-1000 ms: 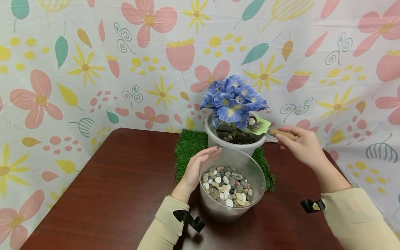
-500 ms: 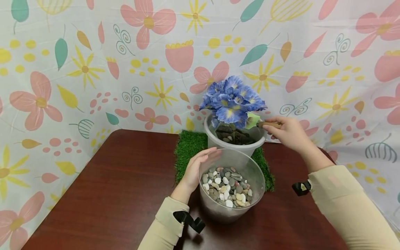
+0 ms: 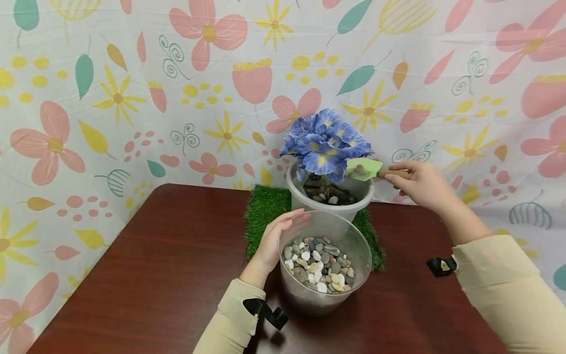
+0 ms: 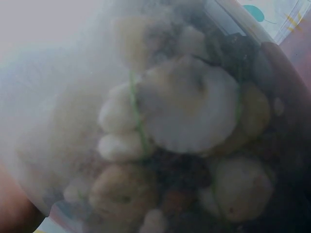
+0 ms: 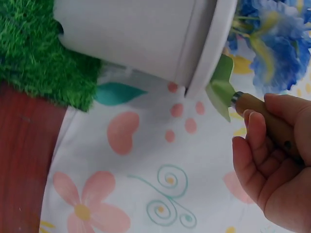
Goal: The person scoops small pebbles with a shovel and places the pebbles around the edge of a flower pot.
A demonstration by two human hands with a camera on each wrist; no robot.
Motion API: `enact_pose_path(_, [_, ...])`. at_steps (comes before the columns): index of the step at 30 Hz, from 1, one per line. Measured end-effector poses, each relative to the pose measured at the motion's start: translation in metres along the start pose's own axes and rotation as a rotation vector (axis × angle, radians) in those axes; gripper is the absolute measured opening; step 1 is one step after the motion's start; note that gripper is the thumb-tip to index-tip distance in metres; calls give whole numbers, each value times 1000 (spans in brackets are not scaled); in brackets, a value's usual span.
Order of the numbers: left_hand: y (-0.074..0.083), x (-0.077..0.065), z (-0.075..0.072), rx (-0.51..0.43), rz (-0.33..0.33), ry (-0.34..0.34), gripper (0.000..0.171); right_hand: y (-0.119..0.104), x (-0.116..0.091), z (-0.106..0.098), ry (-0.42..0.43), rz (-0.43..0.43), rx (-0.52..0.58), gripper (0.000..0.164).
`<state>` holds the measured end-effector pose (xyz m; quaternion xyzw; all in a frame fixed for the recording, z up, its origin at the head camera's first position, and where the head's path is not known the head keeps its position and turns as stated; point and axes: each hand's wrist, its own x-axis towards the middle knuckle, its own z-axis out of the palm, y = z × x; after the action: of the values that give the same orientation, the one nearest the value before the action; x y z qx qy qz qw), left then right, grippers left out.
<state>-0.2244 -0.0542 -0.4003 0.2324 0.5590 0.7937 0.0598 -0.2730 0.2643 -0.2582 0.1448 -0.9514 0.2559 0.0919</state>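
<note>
My right hand [image 3: 422,184] grips the wooden handle of a small green trowel [image 3: 370,164], thumb and fingers round it. The blade is over the right rim of the pale grey flowerpot [image 3: 364,202], beside the blue artificial flowers [image 3: 327,142]. Dark filling and a few light pebbles [image 3: 332,200] show inside the pot. My left hand [image 3: 267,246] lies with extended fingers against the left side of a clear plastic bucket [image 3: 325,301], which holds many grey, white and tan stones [image 3: 316,265]. The left wrist view shows stones [image 4: 189,107] blurred through the bucket's wall.
The pot stands on a patch of artificial grass [image 3: 261,209], at the back of a dark red-brown table [image 3: 177,260]. Behind it hangs a white cloth [image 3: 146,103] with printed flowers and leaves. The bucket stands in front of the pot.
The right hand moved the trowel left and in over the pot, then back to the right. A light pebble now shows at the front inside the pot. The left hand stayed at the bucket.
</note>
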Motion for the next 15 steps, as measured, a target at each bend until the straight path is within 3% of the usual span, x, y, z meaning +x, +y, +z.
enact_pose_path(5, [2,0,-1,6,-7,3,51,0,-8,-8,55,14,-47,46])
enact_pose_path(15, [1,-1,0,-2,-18,8,50,-7,-18,-1,176,-67,-211,35])
